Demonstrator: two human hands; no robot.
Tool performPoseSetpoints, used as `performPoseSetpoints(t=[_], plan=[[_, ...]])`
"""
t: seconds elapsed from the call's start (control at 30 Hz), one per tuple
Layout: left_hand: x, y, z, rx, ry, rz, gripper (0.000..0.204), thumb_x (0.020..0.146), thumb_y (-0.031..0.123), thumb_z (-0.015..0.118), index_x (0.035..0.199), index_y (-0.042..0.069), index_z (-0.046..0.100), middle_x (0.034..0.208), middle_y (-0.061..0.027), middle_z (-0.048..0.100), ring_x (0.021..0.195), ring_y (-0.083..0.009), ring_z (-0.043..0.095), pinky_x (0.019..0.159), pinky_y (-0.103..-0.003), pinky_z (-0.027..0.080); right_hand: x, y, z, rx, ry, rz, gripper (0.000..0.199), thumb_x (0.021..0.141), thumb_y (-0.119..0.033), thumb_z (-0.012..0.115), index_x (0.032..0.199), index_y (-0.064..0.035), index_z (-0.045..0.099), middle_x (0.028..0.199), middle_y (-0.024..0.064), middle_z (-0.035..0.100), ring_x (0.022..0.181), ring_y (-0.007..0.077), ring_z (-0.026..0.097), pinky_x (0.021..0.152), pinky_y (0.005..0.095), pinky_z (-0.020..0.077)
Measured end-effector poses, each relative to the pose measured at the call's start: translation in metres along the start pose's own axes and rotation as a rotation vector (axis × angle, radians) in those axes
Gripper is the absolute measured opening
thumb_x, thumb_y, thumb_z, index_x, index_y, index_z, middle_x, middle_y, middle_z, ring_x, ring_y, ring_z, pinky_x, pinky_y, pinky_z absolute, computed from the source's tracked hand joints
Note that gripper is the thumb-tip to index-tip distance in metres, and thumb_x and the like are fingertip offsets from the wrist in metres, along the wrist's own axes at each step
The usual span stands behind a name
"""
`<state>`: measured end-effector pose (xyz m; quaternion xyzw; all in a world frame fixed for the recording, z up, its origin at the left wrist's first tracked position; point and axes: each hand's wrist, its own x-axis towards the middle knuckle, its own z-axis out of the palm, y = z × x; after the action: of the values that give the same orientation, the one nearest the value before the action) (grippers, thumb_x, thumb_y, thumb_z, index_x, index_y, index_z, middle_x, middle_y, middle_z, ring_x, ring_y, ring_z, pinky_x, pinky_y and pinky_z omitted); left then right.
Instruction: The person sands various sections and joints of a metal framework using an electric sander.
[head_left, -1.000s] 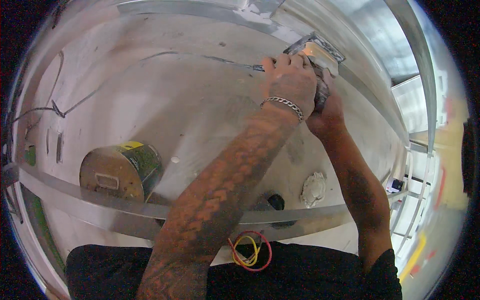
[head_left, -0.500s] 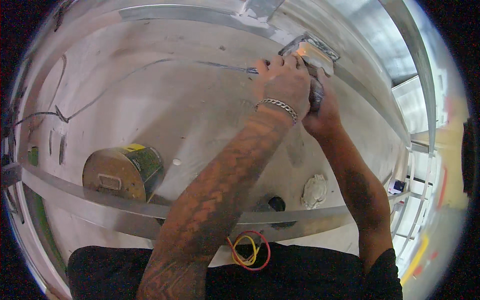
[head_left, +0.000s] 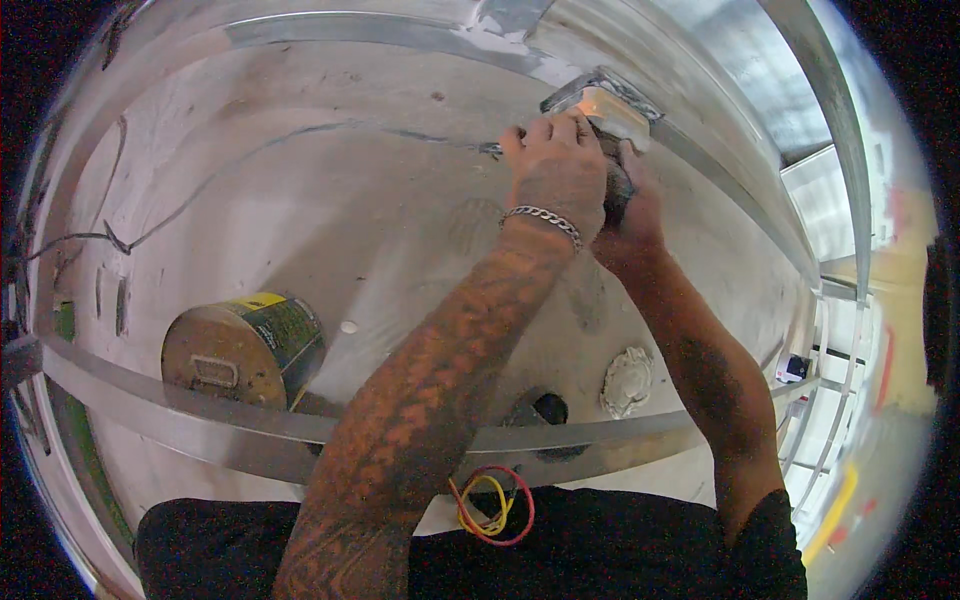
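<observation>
Both my hands are closed round a corded power tool, seemingly a sander [head_left: 616,110], with a pale yellowish body, a dark grip and a flat, dark-edged rectangular pad. My left hand [head_left: 560,165], with a chain bracelet at the wrist, covers its top. From the right, my right hand [head_left: 632,210] grips the dark part behind the body. The pad lies against the ledge along the far edge of the pale panel [head_left: 420,220]. A dark cord [head_left: 300,132] runs leftward from beside my left hand. My fingers partly hide the tool, and its underside does not show.
A metal bar [head_left: 190,415] crosses in front of me. Beyond it, a can [head_left: 225,350] with a yellow and black label lies on its side. A crumpled white cloth [head_left: 628,382] and a black round object [head_left: 550,408] lie nearby. Red and yellow wire loops [head_left: 495,505] hang close to my body.
Both hands and the sander have shifted slightly left along the ledge. My grip looks the same.
</observation>
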<state>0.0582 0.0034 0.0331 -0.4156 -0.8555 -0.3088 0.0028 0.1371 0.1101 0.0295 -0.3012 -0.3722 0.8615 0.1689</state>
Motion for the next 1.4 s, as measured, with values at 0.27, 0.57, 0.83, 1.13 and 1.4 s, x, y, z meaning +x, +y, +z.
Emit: performPoseSetpoints(t=[0.27,0.57,0.83,1.13,1.4], plan=[[-0.01,-0.013,0.018,-0.005,0.005,-0.02,0.071,0.077,0.019,0.069,0.141,-0.004,0.047,0.126,-0.0185,0.063,0.116,-0.035,0.06,0.105,-0.053,0.038,0.009,0.013,-0.029,0.056,-0.122,0.086,0.054,0.095,-0.027,0.066,0.141,-0.0076,0.046,0.131,0.0133,0.062,0.117,0.0309,0.063,0.102,0.0439,0.0513],[-0.021,-0.031,0.045,-0.044,0.103,0.012,0.072,0.079,0.016,0.069,0.142,-0.01,0.043,0.115,-0.0147,0.064,0.112,-0.0294,0.059,0.105,-0.049,0.036,0.028,0.028,-0.056,-0.018,-0.271,0.087,0.054,0.095,-0.029,0.068,0.141,-0.0089,0.048,0.135,0.0097,0.06,0.119,0.0276,0.061,0.103,0.0414,0.0507],[-0.02,-0.053,0.032,0.045,0.105,-0.02,0.074,0.079,0.019,0.07,0.143,-0.007,0.042,0.122,-0.0153,0.064,0.115,-0.0281,0.059,0.103,-0.05,0.036,0.042,0.041,-0.033,-0.091,-0.314,0.104,0.056,0.095,-0.037,0.068,0.14,-0.0087,0.048,0.133,0.0093,0.061,0.117,0.0262,0.062,0.099,0.042,0.0527],[-0.011,-0.031,0.027,-0.01,-0.008,0.053,0.086,0.074,0.027,0.073,0.147,-0.003,0.038,0.134,-0.017,0.058,0.12,-0.0349,0.058,0.107,-0.058,0.034,0.02,0.022,-0.048,-0.034,-0.295,0.068,0.052,0.101,-0.038,0.057,0.142,-0.0071,0.047,0.134,0.0105,0.061,0.117,0.0279,0.063,0.098,0.0457,0.0536],[-0.004,-0.003,-0.01,-0.141,0.045,0.149,0.088,0.068,0.035,0.079,0.141,-0.001,0.047,0.134,-0.0187,0.057,0.118,-0.0373,0.058,0.108,-0.057,0.034,-0.009,-0.005,-0.004,-0.037,-0.15,-0.032,0.044,0.107,-0.034,0.04,0.139,-0.0052,0.05,0.132,0.0134,0.062,0.117,0.0297,0.064,0.1,0.0451,0.0531]])
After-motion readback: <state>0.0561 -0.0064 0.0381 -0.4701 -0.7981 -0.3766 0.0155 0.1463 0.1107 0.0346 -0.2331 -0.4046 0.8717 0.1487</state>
